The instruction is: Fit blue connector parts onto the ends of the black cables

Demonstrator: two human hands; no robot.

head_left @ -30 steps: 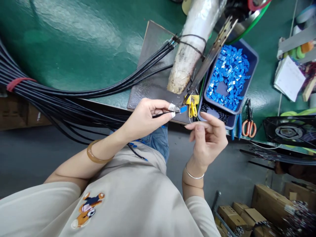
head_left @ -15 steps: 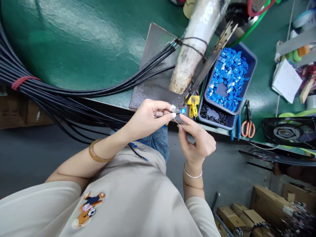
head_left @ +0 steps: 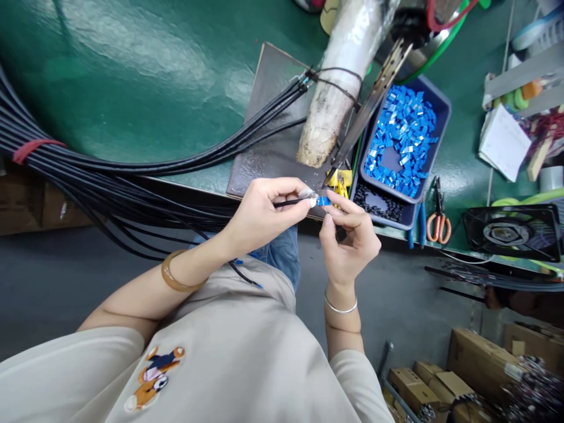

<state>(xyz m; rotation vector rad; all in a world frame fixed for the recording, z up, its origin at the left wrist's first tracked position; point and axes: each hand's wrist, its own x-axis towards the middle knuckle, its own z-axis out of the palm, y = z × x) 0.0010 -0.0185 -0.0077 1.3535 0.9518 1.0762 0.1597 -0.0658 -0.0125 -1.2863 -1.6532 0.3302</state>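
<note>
My left hand (head_left: 277, 202) is closed in a pinch on the end of a black cable (head_left: 287, 203), with white covering on its fingertips. A small blue connector (head_left: 323, 201) sits at the cable's tip, just past my left thumb. My right hand (head_left: 350, 232) comes in from the right. Its index fingertip is at the blue connector, while the thumb and middle finger close around a thin wire (head_left: 326, 214), mostly hidden by the fingers. A yellow clip-like tool (head_left: 340, 181) lies directly behind the right fingertips.
A bin of blue connectors (head_left: 399, 141) rests on a bin of small black parts (head_left: 381, 204). Orange-handled pliers (head_left: 439, 226) and a fan (head_left: 511, 233) lie to the right. A wrapped post (head_left: 330, 88) and metal bar (head_left: 370, 114) overhang the mat. Bundled black cables (head_left: 88, 161) stretch left.
My right index finger has moved onto the blue connector, and the right hand has shifted slightly up and left. The connector now lies more in line with the cable. The view has shifted slightly.
</note>
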